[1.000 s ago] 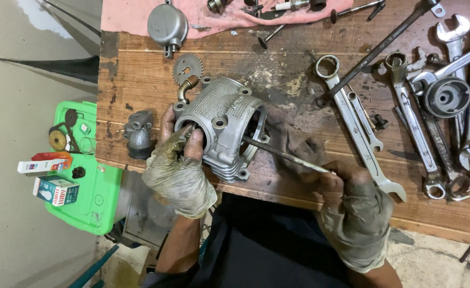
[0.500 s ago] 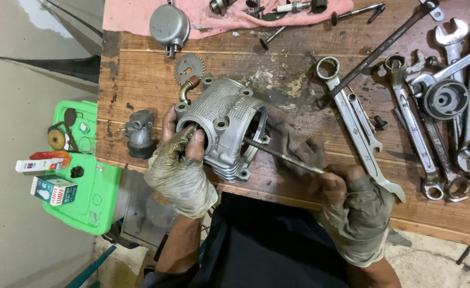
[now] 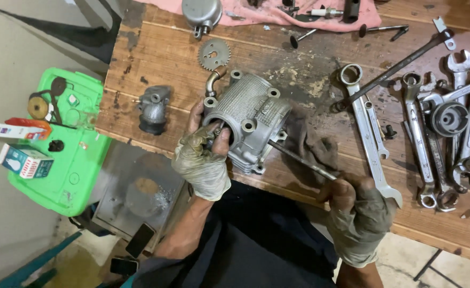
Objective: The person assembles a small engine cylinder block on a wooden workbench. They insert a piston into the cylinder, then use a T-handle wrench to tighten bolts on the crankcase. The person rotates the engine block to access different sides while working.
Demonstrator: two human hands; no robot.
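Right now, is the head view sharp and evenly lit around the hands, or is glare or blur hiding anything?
Head view: sharp and evenly lit; no blur on the left hand, cylinder head or rod. Soft shine on the wrenches, nothing washed out. The right hand is clear; the top corners sit darker, with wide-angle stretch at the edges.

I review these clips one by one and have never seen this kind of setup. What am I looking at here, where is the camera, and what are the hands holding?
There is no machine: a person works with two hands in worn fingerless gloves. The single camera sits on the person's head and looks down. The left hand grips a grey cast-metal engine part on the edge of a wooden workbench. The right hand holds a thin metal rod, whose far end reaches the side of the part. On the bench lie several wrenches, a small sprocket, a pink cloth carrying small parts, and a dark rag. A green tray of small items sits to the left.
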